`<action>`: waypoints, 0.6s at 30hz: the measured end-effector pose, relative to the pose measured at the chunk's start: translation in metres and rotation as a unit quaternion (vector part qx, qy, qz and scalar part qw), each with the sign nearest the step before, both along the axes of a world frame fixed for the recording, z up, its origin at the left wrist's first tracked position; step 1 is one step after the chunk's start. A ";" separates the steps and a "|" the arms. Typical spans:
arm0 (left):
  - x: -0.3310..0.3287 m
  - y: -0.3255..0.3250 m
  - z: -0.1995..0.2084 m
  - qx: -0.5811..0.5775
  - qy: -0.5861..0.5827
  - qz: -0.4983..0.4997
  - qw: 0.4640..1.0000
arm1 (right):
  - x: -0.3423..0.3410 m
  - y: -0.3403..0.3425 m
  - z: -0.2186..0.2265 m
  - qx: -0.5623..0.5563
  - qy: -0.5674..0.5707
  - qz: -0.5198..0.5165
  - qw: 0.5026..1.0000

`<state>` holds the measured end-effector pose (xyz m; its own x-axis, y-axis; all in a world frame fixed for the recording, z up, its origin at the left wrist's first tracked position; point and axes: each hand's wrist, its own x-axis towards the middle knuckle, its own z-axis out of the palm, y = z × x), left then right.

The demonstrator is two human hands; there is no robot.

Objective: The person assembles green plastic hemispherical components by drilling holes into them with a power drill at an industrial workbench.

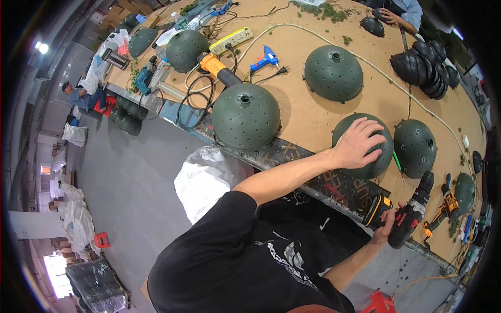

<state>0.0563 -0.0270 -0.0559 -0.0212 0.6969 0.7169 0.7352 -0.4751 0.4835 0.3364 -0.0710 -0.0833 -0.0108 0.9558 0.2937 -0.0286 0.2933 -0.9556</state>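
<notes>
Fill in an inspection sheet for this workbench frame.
Surface: brown workbench, green scraps scattered.
Job's things: green perforated dome under left hand; cordless drill in right hand.
Clutter: other domes, stacked black shells, blue glue gun, second drill.
Hands: left flat on dome, right gripping drill.
Cables: black cord, white cord, power strip.
Surroundings: grey floor, white bags, another person's hand.

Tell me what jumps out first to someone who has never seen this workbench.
Dark green perforated domes dot the long brown workbench, with a stack of black ones at its far right. The left hand presses flat on one dome at the near edge. The right hand grips a black and red cordless drill beside it.
</notes>
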 end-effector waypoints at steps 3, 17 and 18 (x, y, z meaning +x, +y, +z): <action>-0.005 0.004 -0.003 0.012 -0.050 -0.005 0.999 | 0.001 0.001 -0.001 0.015 0.009 0.013 1.000; -0.031 0.003 0.001 -0.123 -0.407 -0.017 0.905 | -0.003 0.001 -0.001 0.011 0.031 -0.001 0.999; -0.033 -0.001 0.004 -0.110 -0.389 -0.013 0.914 | -0.002 0.001 -0.002 0.011 0.031 -0.002 0.999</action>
<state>0.0235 -0.0279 -0.0524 -0.4469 0.8302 0.3332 0.1168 -0.3151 0.9418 0.3343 -0.0698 -0.0848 0.0112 0.9493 0.3141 -0.0856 0.3139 -0.9456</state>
